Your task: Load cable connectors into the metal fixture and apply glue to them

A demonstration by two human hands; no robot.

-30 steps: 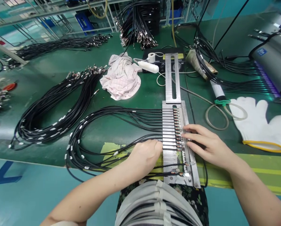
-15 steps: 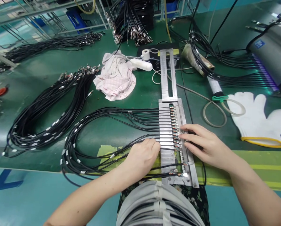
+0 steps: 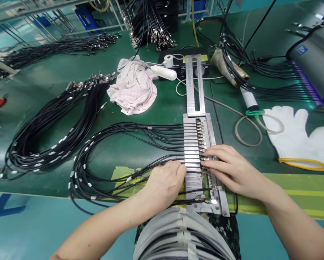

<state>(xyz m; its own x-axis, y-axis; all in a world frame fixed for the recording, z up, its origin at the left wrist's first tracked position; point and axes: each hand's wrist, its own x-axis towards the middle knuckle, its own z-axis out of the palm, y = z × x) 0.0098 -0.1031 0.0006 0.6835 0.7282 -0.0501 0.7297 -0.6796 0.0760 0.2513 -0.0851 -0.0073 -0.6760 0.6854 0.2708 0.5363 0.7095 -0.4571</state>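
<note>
Black cables [image 3: 126,124] lie across the slotted metal fixture [image 3: 194,182], most apparently seated, their connectors [image 3: 199,134] in a row; a few near its lower end look unsettled. My left hand [image 3: 166,180] is curled closed, its pinch hidden; my right hand [image 3: 235,171] has spread fingers, tips at the connectors.

Black cables [image 3: 105,132]: thin, white-tagged [image 3: 128,178], looped left of fixture. Ends lie side by side across it, metal-tipped connectors [image 3: 199,135] in a column. Fixture [image 3: 193,184]: silver metal, grooved, flat on green bench [image 3: 118,151], running near to far, slotted bar [image 3: 189,86] at far end.
</note>
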